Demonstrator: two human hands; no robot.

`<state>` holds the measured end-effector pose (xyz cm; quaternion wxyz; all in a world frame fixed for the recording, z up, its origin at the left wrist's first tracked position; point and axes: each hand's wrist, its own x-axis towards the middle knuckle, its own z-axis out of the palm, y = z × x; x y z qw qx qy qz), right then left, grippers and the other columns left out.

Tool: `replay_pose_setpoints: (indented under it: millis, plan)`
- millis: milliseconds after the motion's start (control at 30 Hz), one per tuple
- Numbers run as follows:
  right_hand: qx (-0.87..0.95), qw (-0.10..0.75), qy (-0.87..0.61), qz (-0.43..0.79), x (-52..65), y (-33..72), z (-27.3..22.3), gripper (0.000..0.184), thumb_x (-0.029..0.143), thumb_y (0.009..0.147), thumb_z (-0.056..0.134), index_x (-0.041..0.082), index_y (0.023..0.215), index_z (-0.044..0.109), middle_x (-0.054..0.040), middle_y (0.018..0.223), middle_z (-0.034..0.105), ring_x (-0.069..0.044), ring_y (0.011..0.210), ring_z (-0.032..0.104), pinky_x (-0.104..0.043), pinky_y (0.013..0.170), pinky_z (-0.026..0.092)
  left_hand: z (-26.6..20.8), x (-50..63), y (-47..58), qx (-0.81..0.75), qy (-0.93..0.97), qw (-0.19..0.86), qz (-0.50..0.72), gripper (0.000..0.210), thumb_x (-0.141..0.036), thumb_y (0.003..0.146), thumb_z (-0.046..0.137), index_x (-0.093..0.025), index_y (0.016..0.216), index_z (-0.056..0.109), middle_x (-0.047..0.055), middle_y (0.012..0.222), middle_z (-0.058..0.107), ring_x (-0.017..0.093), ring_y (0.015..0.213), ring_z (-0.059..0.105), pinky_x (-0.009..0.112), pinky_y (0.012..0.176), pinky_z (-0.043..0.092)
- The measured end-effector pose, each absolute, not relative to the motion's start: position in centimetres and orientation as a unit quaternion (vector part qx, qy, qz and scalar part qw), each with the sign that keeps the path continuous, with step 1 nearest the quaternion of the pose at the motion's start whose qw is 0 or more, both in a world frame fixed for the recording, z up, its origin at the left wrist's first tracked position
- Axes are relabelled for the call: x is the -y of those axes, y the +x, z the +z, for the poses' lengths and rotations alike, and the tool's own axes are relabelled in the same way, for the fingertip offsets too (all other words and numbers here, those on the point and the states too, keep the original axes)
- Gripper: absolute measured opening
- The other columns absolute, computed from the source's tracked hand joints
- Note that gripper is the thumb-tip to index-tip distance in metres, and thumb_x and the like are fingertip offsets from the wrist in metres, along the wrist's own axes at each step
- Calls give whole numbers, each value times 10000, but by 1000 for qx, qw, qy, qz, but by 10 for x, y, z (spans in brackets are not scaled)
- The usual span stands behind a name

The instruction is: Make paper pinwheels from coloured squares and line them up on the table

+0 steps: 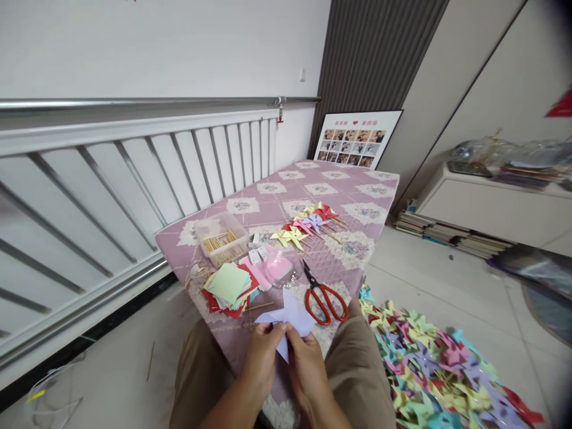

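A lavender paper pinwheel (288,313), its blades partly folded in, is held over the near end of the table. My left hand (264,351) pinches it from the left and my right hand (308,357) from the right, thumbs meeting near its middle. Just right of it lie scissors (325,298) with red handles, blades pointing away. To the left are a stack of coloured paper squares (227,285) and a thin wooden stick (259,306). Behind these, a clear plastic box (222,239) holds many sticks. Whatever lies between my fingertips is hidden.
Finished pinwheels on sticks (308,225) lie mid-table on the patterned cloth (319,189). A pink packet (268,266) sits beside the paper stack. Many pinwheels (429,369) are heaped on the floor at right. A white radiator (156,173) runs along the left wall.
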<state>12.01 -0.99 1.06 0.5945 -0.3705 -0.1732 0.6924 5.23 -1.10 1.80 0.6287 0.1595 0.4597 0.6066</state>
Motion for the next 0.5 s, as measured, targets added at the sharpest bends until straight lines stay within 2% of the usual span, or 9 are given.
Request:
replay_pose_setpoints:
  millis: [200, 367, 433, 500]
  plan:
    - [169, 596, -339, 708, 12, 117, 14, 317, 268, 707, 761, 195, 1011, 708, -45, 982, 750, -191, 894, 665, -325, 884, 476, 26, 11, 46, -425, 139, 638, 627, 296, -303, 571, 816, -139, 763, 663, 69, 791, 722, 222, 863, 666, 338, 864, 472]
    - [170, 587, -339, 715, 14, 113, 17, 349, 282, 701, 767, 206, 1033, 688, -41, 949, 750, -204, 923, 656, -341, 894, 469, 26, 13, 43, -445, 167, 621, 623, 290, -311, 598, 793, -128, 789, 676, 83, 802, 718, 223, 829, 661, 332, 820, 475]
    - [178, 577, -334, 724, 15, 112, 20, 345, 299, 702, 765, 207, 1023, 680, -40, 939, 744, -208, 912, 652, -334, 855, 484, 23, 12, 42, -457, 185, 609, 622, 259, -319, 628, 766, -133, 783, 673, 70, 781, 710, 207, 802, 652, 314, 793, 474]
    - [190, 556, -344, 732, 16, 115, 22, 325, 344, 719, 748, 214, 1006, 669, -35, 933, 736, -198, 836, 651, -308, 751, 505, 21, 10, 39, -477, 202, 592, 617, 225, -322, 646, 742, -144, 759, 663, 45, 736, 692, 181, 739, 634, 284, 732, 471]
